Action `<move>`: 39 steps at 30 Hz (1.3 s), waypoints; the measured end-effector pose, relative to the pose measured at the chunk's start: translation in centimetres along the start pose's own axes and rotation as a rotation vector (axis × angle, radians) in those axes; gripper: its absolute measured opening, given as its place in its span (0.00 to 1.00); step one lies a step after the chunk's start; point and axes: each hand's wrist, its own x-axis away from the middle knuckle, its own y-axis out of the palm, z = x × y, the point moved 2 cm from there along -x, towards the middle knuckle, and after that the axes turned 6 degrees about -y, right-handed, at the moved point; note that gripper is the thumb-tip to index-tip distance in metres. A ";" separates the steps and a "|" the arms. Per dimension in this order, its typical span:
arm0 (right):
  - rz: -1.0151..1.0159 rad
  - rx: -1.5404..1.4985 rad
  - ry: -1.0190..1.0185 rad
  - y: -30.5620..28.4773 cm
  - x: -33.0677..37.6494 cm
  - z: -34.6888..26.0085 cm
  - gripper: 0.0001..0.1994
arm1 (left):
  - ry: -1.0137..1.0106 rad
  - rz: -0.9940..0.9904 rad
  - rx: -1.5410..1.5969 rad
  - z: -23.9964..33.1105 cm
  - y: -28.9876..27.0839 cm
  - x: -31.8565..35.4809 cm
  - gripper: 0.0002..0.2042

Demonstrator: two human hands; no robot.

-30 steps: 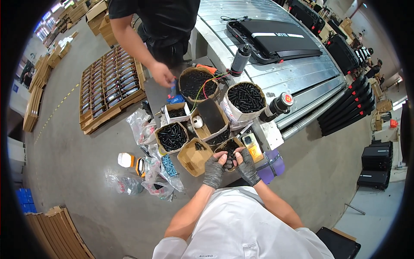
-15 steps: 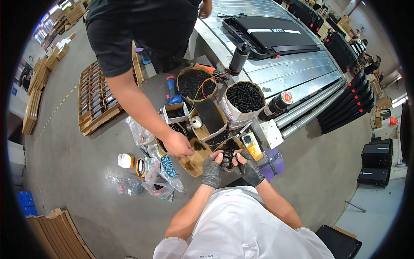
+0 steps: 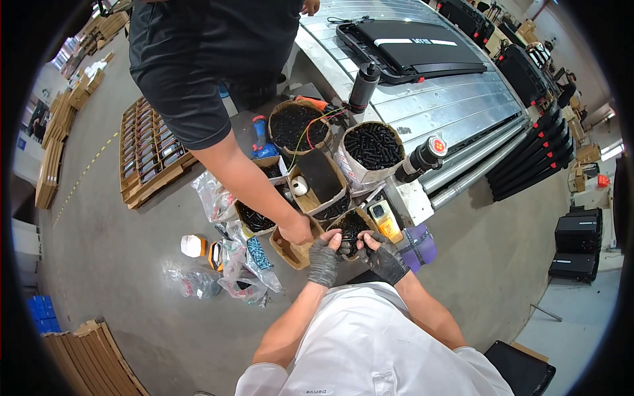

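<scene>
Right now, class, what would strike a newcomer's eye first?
The broad silver slatted metal table dominates the upper right, bearing a flat black machine with a white stripe. Near the centre, the left hand and right hand, in dark grey gloves, are over a brown cardboard tub of small black parts; a co-worker's bare hand reaches into a brown cardboard box just left.

Streaky dark grey on the left glove (image 3: 323, 265) and right glove (image 3: 386, 263); black on the small parts (image 3: 351, 226) and the bolts (image 3: 372, 145); plain white for the near shirt (image 3: 370, 336), black for the co-worker's shirt (image 3: 181, 79); blue on the drill (image 3: 266, 149) and the bagged screws (image 3: 259, 253); purple on the pack (image 3: 421, 245); silver on the table (image 3: 456, 105); black with one white stripe on the panel (image 3: 429, 58).
</scene>
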 end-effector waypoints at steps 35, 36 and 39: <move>0.086 0.698 -0.215 1.4 -0.5 -0.1 0.13 | 0.094 0.015 -0.200 -0.2 0.3 0.5 0.10; 0.069 0.795 -0.287 1.1 -0.8 0.1 0.14 | 0.132 0.027 -0.265 0.1 0.6 0.7 0.10; 0.043 0.790 -0.272 1.1 -1.3 0.0 0.14 | 0.193 0.051 -0.315 0.2 0.5 0.7 0.10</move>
